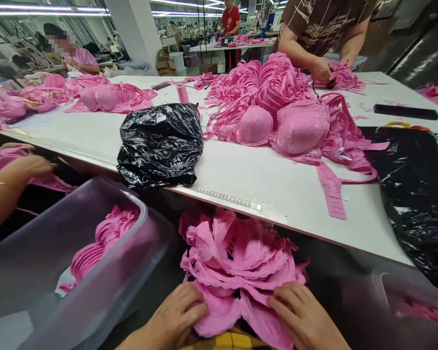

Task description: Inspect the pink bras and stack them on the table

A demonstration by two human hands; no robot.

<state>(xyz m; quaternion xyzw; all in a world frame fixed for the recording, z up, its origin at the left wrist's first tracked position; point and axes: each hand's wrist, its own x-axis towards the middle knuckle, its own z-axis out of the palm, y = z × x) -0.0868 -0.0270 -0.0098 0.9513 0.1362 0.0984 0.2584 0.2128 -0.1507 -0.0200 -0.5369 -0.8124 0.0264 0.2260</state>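
Observation:
A stack of pink lace bras (237,265) lies in my lap below the white table's front edge. My left hand (177,316) rests on the stack's lower left, fingers curled onto the fabric. On the lower right side my right hand (302,316) lies with fingers pressed down on the pink fabric. Both hands grip the near edge of the pile. A bit of yellow checked cloth (226,340) shows between my wrists.
A clear plastic bin (80,291) holding pink pieces stands at my left. On the white table (277,189) lie a black plastic bag (160,143), a heap of pink bras (284,112) and a tape measure (226,197). Another person's arm (10,180) works at left; a person in brown (317,29) stands opposite.

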